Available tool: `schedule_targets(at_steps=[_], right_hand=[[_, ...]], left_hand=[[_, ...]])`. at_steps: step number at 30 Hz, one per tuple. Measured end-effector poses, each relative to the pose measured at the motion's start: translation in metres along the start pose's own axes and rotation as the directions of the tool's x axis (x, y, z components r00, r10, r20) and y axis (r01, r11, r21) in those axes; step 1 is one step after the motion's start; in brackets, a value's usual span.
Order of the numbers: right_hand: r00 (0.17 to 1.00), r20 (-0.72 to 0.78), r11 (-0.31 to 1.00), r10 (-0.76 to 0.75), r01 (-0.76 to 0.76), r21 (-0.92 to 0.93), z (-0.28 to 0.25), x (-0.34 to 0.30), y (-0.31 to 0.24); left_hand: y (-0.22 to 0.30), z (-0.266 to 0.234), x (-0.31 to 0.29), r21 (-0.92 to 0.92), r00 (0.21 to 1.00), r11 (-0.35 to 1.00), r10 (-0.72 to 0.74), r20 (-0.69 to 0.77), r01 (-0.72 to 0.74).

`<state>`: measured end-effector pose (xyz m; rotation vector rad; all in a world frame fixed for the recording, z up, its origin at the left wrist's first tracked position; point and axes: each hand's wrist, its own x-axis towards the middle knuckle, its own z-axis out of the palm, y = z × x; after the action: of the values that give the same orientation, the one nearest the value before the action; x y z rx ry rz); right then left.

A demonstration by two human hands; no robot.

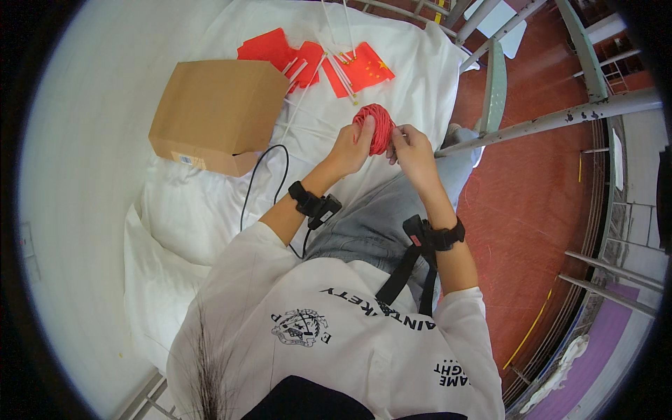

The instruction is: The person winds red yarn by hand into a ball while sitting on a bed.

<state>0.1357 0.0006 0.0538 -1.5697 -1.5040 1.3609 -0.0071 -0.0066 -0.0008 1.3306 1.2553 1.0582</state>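
Note:
A ball of red string [376,128] is held up over my lap. My left hand [352,145] grips it from the left, with the thumb lying on its near face. At the ball's right edge, the bent fingers of my right hand [413,150] pinch the string; the strand between the fingertips is too small to make out. Beyond my hands, small red flags [364,68] with white sticks lie on the white sheet [413,52]. Some of the flags overlap in a loose pile.
A brown cardboard box [217,112] stands on the sheet to the left. A black cable [246,192] loops beside it toward my left wrist. Metal bed rails [553,122] with chipped paint run along the right, above a red floor [525,210]. A white wall [77,196] rises on the left.

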Motion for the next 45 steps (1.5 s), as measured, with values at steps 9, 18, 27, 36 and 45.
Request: schedule_targets(at_steps=[9,18,27,36,45], right_hand=[[0.928,0.000,0.846,-0.372,0.339,-0.412,0.002,-0.014,-0.002],[0.977,0.130,0.955,-0.168,0.194,-0.225,-0.016,-0.029,0.041],[0.942,0.181,0.912,-0.282,0.322,-0.255,-0.032,-0.008,0.042],[0.933,0.070,0.804,-0.352,0.340,-0.487,-0.042,0.015,0.053],[0.996,0.073,0.985,-0.055,0.066,-0.158,-0.031,0.009,0.039]], left_hand=[[0.003,0.003,0.002,0.114,0.891,0.884,0.454,0.021,-0.453],[0.004,0.002,0.037,-0.976,0.997,0.217,-0.059,-0.039,-0.025],[0.040,-0.049,0.034,-0.998,0.992,-0.053,-0.123,0.039,0.033],[0.022,-0.045,0.013,-0.855,0.956,0.428,-0.097,0.278,0.292],[0.002,0.006,-0.007,-0.151,0.957,0.989,0.045,0.286,-0.001]])
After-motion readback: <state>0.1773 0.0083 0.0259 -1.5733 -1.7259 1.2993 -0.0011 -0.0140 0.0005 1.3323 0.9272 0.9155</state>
